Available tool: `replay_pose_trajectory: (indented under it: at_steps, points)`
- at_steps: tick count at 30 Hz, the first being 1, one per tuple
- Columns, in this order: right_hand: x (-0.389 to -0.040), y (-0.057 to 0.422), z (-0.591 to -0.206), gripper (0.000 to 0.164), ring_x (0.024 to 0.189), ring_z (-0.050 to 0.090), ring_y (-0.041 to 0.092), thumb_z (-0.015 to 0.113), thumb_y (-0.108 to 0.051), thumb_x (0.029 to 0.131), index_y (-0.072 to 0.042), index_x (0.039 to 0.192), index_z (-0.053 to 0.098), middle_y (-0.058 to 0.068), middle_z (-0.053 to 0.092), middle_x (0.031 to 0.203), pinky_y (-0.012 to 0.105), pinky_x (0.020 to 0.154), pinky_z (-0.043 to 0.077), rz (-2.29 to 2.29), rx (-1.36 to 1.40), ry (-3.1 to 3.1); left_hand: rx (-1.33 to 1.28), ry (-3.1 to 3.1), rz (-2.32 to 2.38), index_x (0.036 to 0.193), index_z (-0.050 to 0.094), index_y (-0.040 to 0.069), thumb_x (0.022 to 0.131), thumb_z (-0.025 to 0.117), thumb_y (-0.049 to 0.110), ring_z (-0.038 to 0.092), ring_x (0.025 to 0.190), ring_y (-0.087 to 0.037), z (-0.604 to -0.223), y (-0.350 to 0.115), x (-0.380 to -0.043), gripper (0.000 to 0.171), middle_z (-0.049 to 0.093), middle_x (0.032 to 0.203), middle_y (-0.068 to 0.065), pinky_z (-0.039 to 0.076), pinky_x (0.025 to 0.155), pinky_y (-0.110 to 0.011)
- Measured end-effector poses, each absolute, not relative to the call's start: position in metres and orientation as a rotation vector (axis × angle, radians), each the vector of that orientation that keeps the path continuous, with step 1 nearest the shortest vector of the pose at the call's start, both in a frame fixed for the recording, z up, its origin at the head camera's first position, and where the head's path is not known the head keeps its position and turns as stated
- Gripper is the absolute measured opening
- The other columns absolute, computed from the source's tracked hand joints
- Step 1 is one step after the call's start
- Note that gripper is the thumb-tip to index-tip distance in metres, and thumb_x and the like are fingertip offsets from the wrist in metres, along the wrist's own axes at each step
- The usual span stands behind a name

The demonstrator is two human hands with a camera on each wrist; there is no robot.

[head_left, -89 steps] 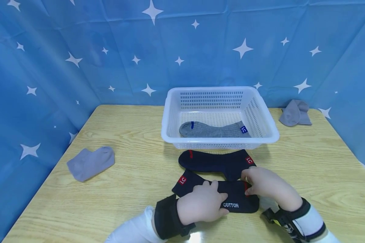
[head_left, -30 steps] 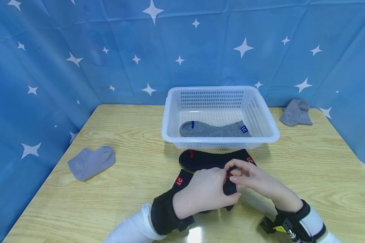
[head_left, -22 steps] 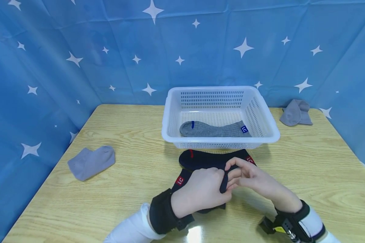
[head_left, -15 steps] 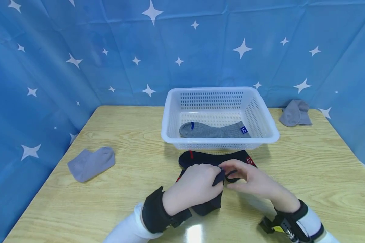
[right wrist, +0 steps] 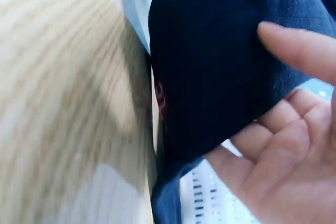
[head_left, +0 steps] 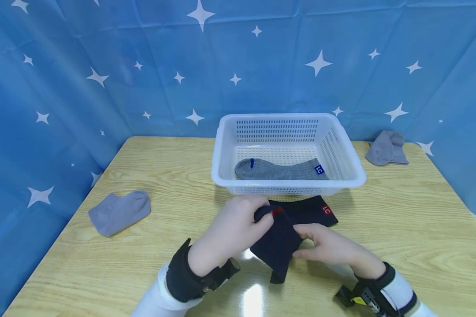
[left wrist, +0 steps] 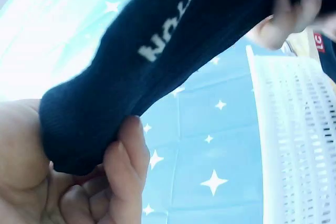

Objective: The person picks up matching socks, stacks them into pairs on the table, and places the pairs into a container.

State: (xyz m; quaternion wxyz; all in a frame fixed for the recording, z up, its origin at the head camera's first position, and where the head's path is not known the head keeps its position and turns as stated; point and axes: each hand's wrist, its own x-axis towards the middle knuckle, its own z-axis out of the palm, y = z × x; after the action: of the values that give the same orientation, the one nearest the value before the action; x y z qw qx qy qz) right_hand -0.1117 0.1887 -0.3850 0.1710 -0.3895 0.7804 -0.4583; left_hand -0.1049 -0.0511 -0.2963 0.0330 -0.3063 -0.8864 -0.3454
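A dark navy sock (head_left: 275,244) with a red mark hangs between my hands in the head view. My left hand (head_left: 236,224) grips its upper end, and the left wrist view has the fingers (left wrist: 126,163) curled at the cloth below pale lettering. My right hand (head_left: 329,246) pinches the sock's right side. In the right wrist view the thumb (right wrist: 296,48) lies over the dark cloth with the other fingers behind it. A second dark sock (head_left: 307,209) with a red LC label lies flat behind, partly covered by the held sock and left hand.
A white basket (head_left: 287,182) stands at the back with a grey sock (head_left: 277,169) inside. One folded greyish sock (head_left: 120,212) lies on the table's left side, another (head_left: 386,147) at the back right. A blue star-patterned curtain (head_left: 162,57) hangs behind.
The navy sock, flat under both hands at first, was bunched up and is now lifted and hanging. My left hand has moved left and away from the right hand, carrying its end.
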Motion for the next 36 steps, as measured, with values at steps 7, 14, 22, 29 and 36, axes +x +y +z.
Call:
replay_pose_trajectory:
  at_steps: [7,14,22,29,36]
  points:
    - [-0.117,0.204,-0.378,0.043,0.054,0.025,-0.002,0.070,-0.006,0.080,-0.003,0.062,0.031,-0.010,0.021,0.063,0.019,0.049,0.028,-1.174,-0.957,2.255,-0.867,-2.718,-1.075,0.069,0.049,0.013,0.088,0.056,0.012,0.031,0.050,-0.006,-0.293,-0.059,-0.108,0.021,0.031,0.059,0.006,0.025,0.047,-0.019]
    - [-0.123,0.226,-0.368,0.027,0.055,0.032,-0.002,0.063,-0.006,0.086,-0.008,0.070,0.042,-0.008,0.031,0.064,0.021,0.048,0.033,-1.159,-0.887,2.281,-0.818,-2.728,-1.086,0.066,0.042,0.013,0.089,0.053,0.009,0.022,0.048,-0.005,-0.294,-0.066,-0.113,0.026,0.026,0.058,0.007,0.023,0.048,-0.019]
    - [-0.125,0.238,-0.356,0.021,0.071,0.041,0.013,0.056,-0.018,0.095,0.000,0.103,0.049,0.005,0.040,0.086,0.030,0.063,0.038,-1.314,-0.398,2.411,-0.760,-2.911,-0.959,0.080,0.056,0.011,0.093,0.053,0.012,0.029,0.048,-0.008,-0.295,-0.076,-0.123,0.014,0.029,0.060,0.006,0.027,0.049,-0.022]
    - [-0.126,0.241,-0.355,0.029,0.061,0.043,0.013,0.057,-0.016,0.094,0.005,0.112,0.051,0.001,0.044,0.072,0.029,0.061,0.042,-1.320,-0.351,2.424,-0.845,-3.175,-0.611,0.072,0.054,0.011,0.094,0.058,0.015,0.040,0.054,-0.012,-0.301,-0.082,-0.131,0.023,0.039,0.060,0.004,0.034,0.054,-0.026]
    - [-0.127,0.242,-0.359,0.028,0.045,0.032,0.007,0.060,-0.018,0.093,0.002,0.111,0.053,-0.006,0.034,0.057,0.025,0.049,0.035,-1.127,-0.416,2.408,-0.962,-3.389,-0.371,0.072,0.057,0.012,0.088,0.067,0.017,0.046,0.063,-0.013,-0.321,-0.076,-0.141,0.020,0.050,0.066,0.004,0.039,0.062,-0.029]
